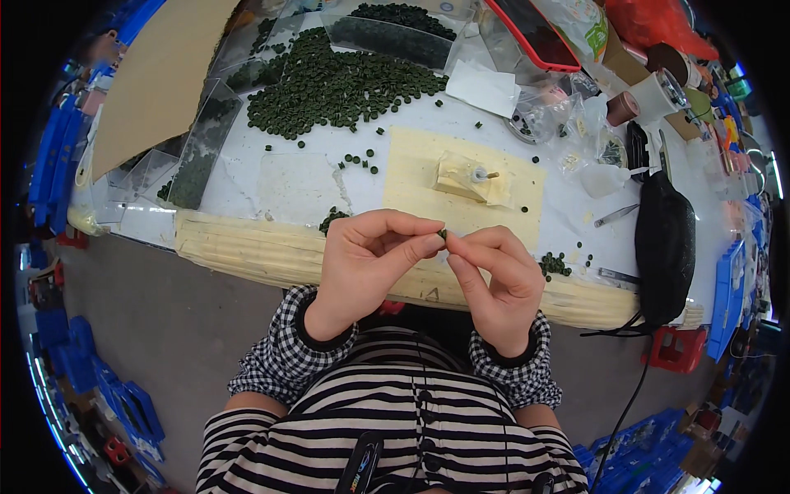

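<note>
Just above the table's front edge, my left hand [362, 265] pinches a small dark green round part [443, 234] between thumb and fingertips. My right hand [499, 281] comes up to it from the other side, its thumb and forefinger pressed together at the same spot. Whether the right fingertips also grip the part is too small to tell. Behind the hands, a yellowish block [462, 179] with a small metal pin sticking out lies on a pale yellow sheet [411, 165]. A large pile of the same green parts [329, 82] spreads across the back left.
Small groups of green parts [555, 264] lie by my right hand. Tweezers [617, 215] and a black pouch [665, 247] are at the right. A red-cased phone [535, 33] stands at the back. Brown cardboard [164, 74] leans at the left. Padding [239, 247] covers the front edge.
</note>
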Demonstrator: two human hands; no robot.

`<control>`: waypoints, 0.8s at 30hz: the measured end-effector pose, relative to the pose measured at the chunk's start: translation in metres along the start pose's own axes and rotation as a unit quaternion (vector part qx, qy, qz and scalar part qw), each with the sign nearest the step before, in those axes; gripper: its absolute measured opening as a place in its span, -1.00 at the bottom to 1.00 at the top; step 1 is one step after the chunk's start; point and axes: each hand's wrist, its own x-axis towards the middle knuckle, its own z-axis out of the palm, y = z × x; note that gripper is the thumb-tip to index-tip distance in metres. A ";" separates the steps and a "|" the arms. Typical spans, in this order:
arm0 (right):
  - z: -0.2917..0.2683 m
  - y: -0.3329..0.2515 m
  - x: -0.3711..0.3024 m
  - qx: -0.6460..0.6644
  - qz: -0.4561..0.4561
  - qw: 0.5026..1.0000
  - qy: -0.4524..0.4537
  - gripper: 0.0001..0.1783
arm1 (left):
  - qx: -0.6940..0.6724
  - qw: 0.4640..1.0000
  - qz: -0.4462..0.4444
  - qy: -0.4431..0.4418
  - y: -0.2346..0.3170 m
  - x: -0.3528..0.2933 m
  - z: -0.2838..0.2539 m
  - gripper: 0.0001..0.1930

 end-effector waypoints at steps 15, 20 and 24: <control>-0.005 0.002 0.000 0.004 -0.034 0.999 -0.025 -0.67 | 0.030 0.996 0.081 -0.031 -0.002 0.002 -0.003 -0.83; -0.003 0.002 0.000 -0.007 -0.038 0.999 -0.009 -0.65 | 0.017 0.997 0.069 -0.030 0.001 0.002 -0.002 -0.83; -0.001 0.000 0.000 -0.020 -0.044 0.999 -0.010 -0.64 | 0.039 0.993 0.104 -0.044 -0.002 0.004 -0.005 -0.83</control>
